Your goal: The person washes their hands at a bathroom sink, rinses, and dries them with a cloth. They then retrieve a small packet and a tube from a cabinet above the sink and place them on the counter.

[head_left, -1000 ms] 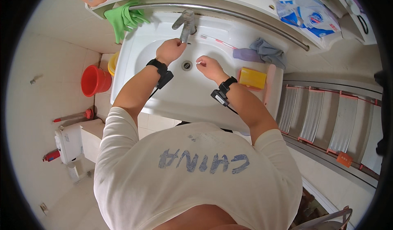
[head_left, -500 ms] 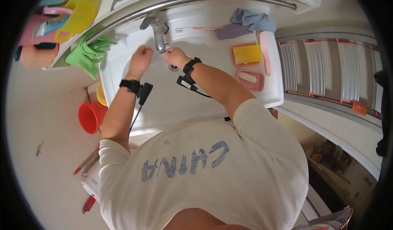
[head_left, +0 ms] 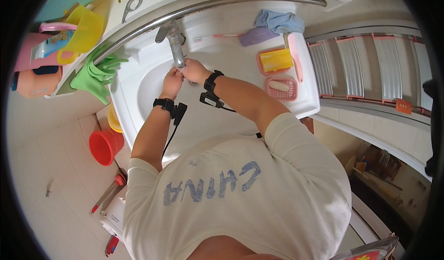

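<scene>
Both my hands meet at the lower end of the metal faucet (head_left: 176, 51) over the white sink (head_left: 147, 91). My left hand (head_left: 172, 83) is closed, with its fingertips bunched just under the spout's mouth. Beside the spout, my right hand (head_left: 196, 71) is also closed, its fingers curled in towards the left fingertips. Whatever lies between the fingers, if anything, is too small or hidden to make out. The faucet's lever (head_left: 162, 33) points off to the left. No running water can be made out.
Green rubber gloves (head_left: 98, 75) hang at the sink's left corner. On the right ledge lie a yellow block (head_left: 275, 60), a soap dish (head_left: 281, 89), a pink-handled brush (head_left: 297, 63) and a blue cloth (head_left: 280, 21). A metal rail (head_left: 231, 1) spans the back. A red bucket (head_left: 105, 147) stands lower left.
My left hand has moved right, from left of the spout to beneath it, and now meets my right hand. The right hand has shifted slightly. The whole view has shifted a little.
</scene>
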{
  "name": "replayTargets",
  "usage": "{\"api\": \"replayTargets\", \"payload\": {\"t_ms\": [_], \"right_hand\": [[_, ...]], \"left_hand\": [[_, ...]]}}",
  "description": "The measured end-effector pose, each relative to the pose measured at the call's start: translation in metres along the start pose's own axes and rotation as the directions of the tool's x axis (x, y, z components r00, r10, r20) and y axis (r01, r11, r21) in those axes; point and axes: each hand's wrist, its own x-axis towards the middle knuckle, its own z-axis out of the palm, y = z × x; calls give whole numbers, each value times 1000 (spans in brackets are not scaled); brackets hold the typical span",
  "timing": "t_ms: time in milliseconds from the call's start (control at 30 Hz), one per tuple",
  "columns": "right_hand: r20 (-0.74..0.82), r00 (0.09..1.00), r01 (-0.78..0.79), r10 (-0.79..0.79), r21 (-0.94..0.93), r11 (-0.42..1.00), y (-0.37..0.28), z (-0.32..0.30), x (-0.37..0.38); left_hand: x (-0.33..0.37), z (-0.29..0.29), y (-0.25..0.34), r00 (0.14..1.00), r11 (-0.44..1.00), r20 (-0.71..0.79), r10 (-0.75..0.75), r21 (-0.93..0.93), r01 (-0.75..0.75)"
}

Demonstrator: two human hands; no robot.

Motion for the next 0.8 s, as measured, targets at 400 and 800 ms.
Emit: {"api": "replayTargets", "payload": {"t_ms": [400, 800], "right_hand": [[-221, 969, 48, -111, -272, 961, 18, -6, 11], [-120, 981, 128, -154, -200, 971, 4, -1, 4]], "left_hand": [[16, 2, -2, 1000, 971, 15, 27, 237, -30], [6, -6, 6, 998, 994, -53, 38, 106, -32]]}}
